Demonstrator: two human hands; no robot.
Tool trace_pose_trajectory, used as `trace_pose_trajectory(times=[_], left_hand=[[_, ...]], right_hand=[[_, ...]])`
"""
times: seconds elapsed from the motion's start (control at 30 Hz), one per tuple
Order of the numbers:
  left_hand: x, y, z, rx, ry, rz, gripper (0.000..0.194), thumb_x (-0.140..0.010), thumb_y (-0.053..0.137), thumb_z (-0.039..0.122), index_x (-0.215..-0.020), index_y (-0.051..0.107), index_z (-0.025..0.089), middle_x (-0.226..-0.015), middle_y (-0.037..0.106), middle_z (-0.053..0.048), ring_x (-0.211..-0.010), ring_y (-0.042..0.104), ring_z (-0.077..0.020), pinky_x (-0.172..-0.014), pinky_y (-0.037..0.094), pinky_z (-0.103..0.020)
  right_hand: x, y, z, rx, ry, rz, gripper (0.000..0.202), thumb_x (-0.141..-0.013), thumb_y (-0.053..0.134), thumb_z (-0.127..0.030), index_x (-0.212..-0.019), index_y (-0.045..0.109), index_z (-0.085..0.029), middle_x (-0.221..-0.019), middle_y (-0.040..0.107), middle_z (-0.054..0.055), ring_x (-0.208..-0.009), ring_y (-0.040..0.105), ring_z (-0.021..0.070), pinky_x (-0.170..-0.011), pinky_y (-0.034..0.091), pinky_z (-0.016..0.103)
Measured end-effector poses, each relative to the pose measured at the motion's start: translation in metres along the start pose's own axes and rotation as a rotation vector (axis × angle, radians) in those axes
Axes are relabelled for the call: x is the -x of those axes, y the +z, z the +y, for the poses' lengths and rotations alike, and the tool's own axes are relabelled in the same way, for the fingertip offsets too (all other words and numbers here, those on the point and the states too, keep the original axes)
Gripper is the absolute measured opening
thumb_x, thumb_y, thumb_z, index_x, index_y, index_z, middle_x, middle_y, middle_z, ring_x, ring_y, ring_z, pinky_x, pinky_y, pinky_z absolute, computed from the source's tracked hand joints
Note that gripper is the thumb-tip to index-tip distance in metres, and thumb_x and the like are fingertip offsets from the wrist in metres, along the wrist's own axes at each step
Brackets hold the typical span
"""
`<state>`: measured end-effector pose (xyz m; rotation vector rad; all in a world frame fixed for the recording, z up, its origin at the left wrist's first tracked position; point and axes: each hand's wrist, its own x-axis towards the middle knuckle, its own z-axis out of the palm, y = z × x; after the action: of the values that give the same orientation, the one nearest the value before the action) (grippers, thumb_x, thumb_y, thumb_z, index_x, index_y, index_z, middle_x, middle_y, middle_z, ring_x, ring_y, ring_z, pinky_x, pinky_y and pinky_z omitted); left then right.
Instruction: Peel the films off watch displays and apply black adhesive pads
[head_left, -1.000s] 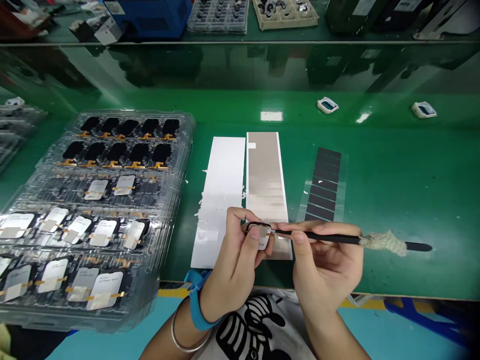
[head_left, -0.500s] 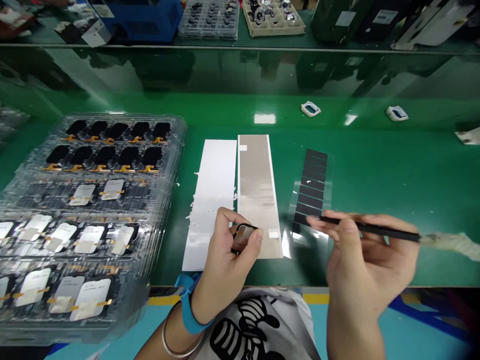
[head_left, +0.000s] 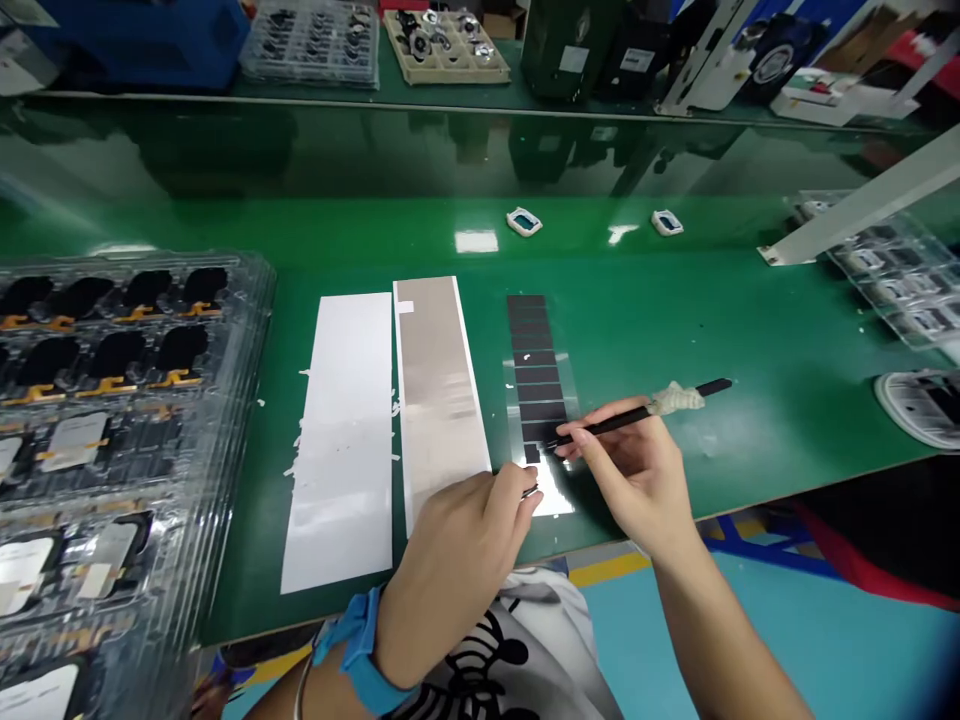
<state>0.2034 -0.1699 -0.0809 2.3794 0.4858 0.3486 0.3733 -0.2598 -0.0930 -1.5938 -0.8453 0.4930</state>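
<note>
The left hand's grip pinches a small part, mostly hidden, at the clear sheet's near end; the right hand's grip pinches dark tweezers beside the black strips. Most strips remain; the bare near end suggests some are used. Half a second ago, the part was over the beige sheet, farther left of the strips.

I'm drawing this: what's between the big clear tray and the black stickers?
The head view shows a white sheet, then a brownish sheet partly covered by the left hand, and small white scraps.
</note>
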Motion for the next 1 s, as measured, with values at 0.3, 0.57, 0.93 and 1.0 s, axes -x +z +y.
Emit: trace_pose_trajectory(times=[0.3,0.57,0.93,1.0], left_hand=[[0.0001,0.0040,-0.0043,0.006,0.034,0.028,0.003,-0.102,0.048,0.019,-0.104,0.049,0.020,-0.096,0.076,-0.009,-0.081,0.074,-0.0251,-0.061,0.055,-0.033],[-0.0003,0.0035,-0.0046,0.023,0.037,0.028,0.005,-0.101,0.049,0.018,-0.104,0.051,0.020,-0.096,0.075,-0.010,-0.080,0.073,-0.0245,-0.060,0.054,-0.032],[-0.0012,0.0031,-0.0045,0.103,-0.030,0.024,0.012,-0.097,0.052,0.013,-0.103,0.057,0.021,-0.089,0.073,-0.005,-0.073,0.068,-0.0201,-0.060,0.051,-0.029],[-0.0023,0.0003,-0.0040,0.169,-0.071,0.056,0.009,-0.096,0.056,0.015,-0.100,0.061,0.021,-0.083,0.072,-0.003,-0.068,0.065,-0.0176,-0.058,0.049,-0.027]], right_hand=[[0.0077,0.0068,0.0049,0.013,0.044,0.000,0.014,-0.090,0.069,-0.027,-0.096,0.057,-0.021,-0.085,0.071,0.002,-0.070,0.075,0.0152,-0.065,0.064,0.025],[0.0063,0.0056,0.0037,-0.048,0.079,0.013,0.015,-0.089,0.070,-0.026,-0.095,0.057,-0.020,-0.083,0.072,0.002,-0.069,0.076,0.0144,-0.065,0.065,0.023],[0.0057,0.0061,0.0070,-0.107,0.114,0.026,0.020,-0.090,0.070,-0.030,-0.097,0.052,-0.022,-0.084,0.075,0.002,-0.069,0.077,0.0173,-0.063,0.067,0.027],[0.0042,0.0054,0.0051,-0.138,0.093,0.054,0.021,-0.090,0.070,-0.029,-0.096,0.051,-0.022,-0.082,0.076,0.001,-0.064,0.076,0.0171,-0.058,0.066,0.026]])
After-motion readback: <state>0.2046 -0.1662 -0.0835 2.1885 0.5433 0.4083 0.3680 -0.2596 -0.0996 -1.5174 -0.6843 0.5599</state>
